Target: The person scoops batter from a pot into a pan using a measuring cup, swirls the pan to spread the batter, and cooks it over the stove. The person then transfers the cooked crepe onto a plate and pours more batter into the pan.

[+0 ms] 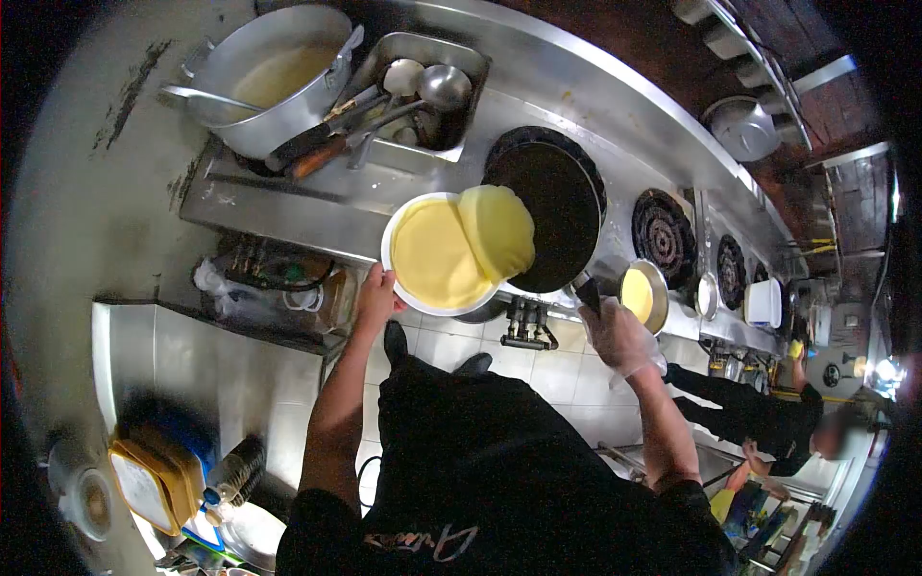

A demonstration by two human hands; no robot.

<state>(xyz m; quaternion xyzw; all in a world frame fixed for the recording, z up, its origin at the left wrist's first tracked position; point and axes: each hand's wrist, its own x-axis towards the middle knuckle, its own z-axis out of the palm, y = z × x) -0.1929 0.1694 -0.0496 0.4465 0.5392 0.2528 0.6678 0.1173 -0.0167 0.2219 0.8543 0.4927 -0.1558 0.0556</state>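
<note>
My left hand (376, 296) grips the rim of a white plate (388, 252) with its fingers closed. Thin round yellow crepes (434, 252) lie on that plate. Another crepe (499, 233) overlaps them at the right and reaches over the plate's edge beside the pan; whether it touches the pan I cannot tell. A clear plastic glove covers my right hand (618, 334), wrapped round the black handle of a dark frying pan (557, 226) at the stove. Just right of this hand, a metal bowl (659, 309) contains yellow batter (636, 294).
A large pot (230, 58) with a ladle stands at upper left, beside a steel tray (480, 72) of ladles and other utensils. More burners (665, 235) run rightward, with a white container (764, 302). Another person (740, 418) stands at the right.
</note>
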